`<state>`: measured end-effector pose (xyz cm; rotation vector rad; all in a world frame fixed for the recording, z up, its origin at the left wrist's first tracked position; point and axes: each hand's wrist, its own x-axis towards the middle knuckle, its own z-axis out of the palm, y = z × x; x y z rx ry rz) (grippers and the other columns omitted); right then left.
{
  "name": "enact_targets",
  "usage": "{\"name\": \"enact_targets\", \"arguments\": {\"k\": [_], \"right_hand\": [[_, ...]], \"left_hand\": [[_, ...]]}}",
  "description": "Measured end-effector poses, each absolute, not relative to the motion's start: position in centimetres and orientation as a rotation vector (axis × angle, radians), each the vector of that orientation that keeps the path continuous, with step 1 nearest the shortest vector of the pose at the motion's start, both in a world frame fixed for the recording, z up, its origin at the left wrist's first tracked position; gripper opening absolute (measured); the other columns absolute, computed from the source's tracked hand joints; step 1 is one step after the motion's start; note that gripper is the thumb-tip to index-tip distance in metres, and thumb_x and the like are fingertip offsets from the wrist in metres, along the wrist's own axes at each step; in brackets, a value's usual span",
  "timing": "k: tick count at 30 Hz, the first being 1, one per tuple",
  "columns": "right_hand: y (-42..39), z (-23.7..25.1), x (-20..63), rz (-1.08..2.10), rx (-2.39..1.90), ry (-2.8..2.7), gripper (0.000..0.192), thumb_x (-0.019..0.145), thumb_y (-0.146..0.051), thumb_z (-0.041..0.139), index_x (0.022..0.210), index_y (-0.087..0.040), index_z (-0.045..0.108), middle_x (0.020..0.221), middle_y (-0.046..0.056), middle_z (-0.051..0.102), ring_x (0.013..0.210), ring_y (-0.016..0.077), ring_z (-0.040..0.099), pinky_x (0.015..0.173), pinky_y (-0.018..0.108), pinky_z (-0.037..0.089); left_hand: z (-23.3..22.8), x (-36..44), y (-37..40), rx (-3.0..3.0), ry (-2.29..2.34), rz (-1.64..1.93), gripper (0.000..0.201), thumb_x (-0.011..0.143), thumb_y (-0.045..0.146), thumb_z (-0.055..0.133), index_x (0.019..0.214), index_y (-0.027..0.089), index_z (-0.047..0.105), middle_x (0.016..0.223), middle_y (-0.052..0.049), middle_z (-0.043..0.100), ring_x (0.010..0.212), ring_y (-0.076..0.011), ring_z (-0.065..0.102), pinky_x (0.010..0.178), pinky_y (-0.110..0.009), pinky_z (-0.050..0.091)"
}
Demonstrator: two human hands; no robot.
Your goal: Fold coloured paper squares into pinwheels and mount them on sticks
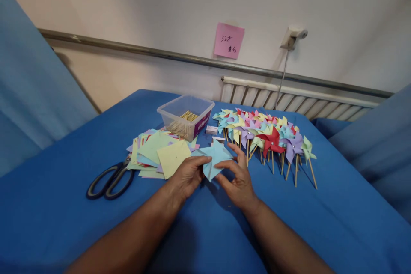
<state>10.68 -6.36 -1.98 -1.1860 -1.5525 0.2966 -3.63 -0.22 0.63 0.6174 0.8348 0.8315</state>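
A light blue paper square, partly folded into a pinwheel shape, sits between both hands just above the blue tablecloth. My left hand pinches its left side with thumb and fingers. My right hand holds its right side, fingers curled over a folded corner. Left of my hands lies a loose pile of coloured paper squares, yellow and green on top.
Black-handled scissors lie at the left of the pile. A clear plastic tub with wooden sticks stands behind it. Several finished paper pinwheels on sticks lie at the right. A pink note is stuck on the wall.
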Motion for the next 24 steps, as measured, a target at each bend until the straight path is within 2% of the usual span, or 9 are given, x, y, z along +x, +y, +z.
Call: {"name": "enact_targets", "arguments": {"k": [5,12,18,24], "right_hand": [[-6.35,-1.96,10.73,0.397,-1.185,-1.434,0.003,0.079,-0.027,0.069,0.08,-0.026,0.072,0.135,0.006,0.047,0.126,0.0271,0.044,0.101,0.044,0.035],[-6.23,-1.88,10.75,0.489,-1.214,-1.364,0.008,0.079,-0.024,0.067,0.072,-0.022,0.066,0.121,0.008,0.056,0.118,0.0237,0.05,0.101,0.04,0.035],[-5.89,-2.26,11.24,0.529,-1.283,-1.28,0.012,0.075,-0.021,0.067,0.065,-0.02,0.061,0.112,0.007,0.061,0.108,0.0226,0.056,0.096,0.038,0.038],[-5.74,-2.37,11.13,0.544,-1.286,-1.262,0.011,0.074,-0.022,0.068,0.064,-0.021,0.062,0.11,0.007,0.062,0.106,0.0225,0.057,0.096,0.038,0.038]], "left_hand": [[0.48,-3.5,-0.41,0.662,0.872,0.818,0.016,0.056,0.019,0.079,0.065,0.011,0.068,0.063,-0.005,0.069,0.06,-0.016,0.061,0.063,-0.028,0.048],[0.1,-3.33,-0.46,0.831,0.941,0.797,0.02,0.058,0.024,0.077,0.053,0.013,0.061,0.047,0.0,0.057,0.045,-0.0111,0.05,0.049,-0.024,0.039],[-0.22,-3.3,-0.53,0.923,0.949,0.754,0.02,0.06,0.027,0.078,0.065,0.01,0.067,0.055,-0.003,0.062,0.049,-0.0117,0.053,0.051,-0.024,0.039],[-0.15,-3.25,-0.68,0.963,0.977,0.763,0.022,0.06,0.027,0.079,0.058,0.012,0.064,0.051,0.0,0.058,0.047,-0.0101,0.049,0.049,-0.023,0.036]]}}
